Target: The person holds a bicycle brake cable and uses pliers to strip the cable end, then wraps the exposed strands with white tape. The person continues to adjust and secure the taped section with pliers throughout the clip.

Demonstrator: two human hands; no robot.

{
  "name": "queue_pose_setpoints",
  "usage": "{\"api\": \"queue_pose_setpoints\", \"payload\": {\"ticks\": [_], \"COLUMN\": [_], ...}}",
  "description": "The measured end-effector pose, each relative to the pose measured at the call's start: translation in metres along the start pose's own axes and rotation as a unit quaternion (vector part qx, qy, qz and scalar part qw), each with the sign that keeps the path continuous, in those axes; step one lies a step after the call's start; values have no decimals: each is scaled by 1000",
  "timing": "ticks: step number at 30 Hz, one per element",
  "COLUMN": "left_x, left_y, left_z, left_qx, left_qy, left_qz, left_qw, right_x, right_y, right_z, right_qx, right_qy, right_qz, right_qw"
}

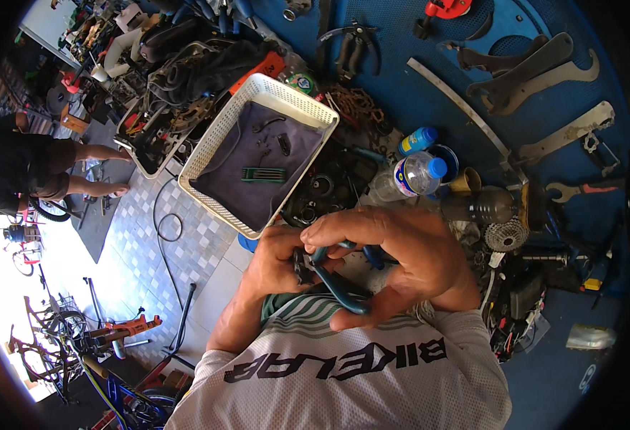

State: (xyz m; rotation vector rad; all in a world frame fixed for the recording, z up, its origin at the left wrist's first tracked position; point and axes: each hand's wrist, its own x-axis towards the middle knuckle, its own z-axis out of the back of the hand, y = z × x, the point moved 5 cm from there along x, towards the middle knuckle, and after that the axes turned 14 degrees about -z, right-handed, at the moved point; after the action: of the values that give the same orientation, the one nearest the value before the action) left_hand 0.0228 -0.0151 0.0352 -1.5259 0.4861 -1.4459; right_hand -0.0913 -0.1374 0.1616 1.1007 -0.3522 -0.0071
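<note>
My right hand (pixel 415 251) is curled round a pair of pliers with dark teal handles (pixel 340 289), in front of my chest. The handles are spread, with the thumb on one of them. My left hand (pixel 277 261) pinches a small dark metal part (pixel 302 267), whose exact kind I cannot make out. The tip of the pliers is close beside this part; whether it grips it is hidden by my fingers. Just beyond my left hand stands a cream plastic basket (pixel 199 198) lined with a grey-purple cloth (pixel 232 168). On the cloth lie a green folding multi-tool (pixel 264 175) and several small dark parts.
A clear plastic bottle with a blue cap (pixel 404 179) stands beyond my right hand, near a sprocket cassette (pixel 507 233). Wrenches (pixel 544 79) hang on the blue board. At left, another person (pixel 28 158) bends over; bicycle frames (pixel 107 380) stand on the lower left.
</note>
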Motion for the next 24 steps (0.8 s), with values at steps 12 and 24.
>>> {"api": "queue_pose_setpoints", "payload": {"ticks": [12, 24], "left_x": [-2, 4], "left_y": [7, 2], "left_z": [-2, 5], "left_qx": [-33, 10], "left_qy": [-11, 4], "left_qz": [-18, -15], "left_qw": [999, 1000], "right_x": [2, -4], "right_y": [-1, 3], "right_z": [-3, -6], "right_qx": [-10, -50], "right_qy": [11, -23], "right_qz": [-8, 5], "right_qw": [1000, 998]}}
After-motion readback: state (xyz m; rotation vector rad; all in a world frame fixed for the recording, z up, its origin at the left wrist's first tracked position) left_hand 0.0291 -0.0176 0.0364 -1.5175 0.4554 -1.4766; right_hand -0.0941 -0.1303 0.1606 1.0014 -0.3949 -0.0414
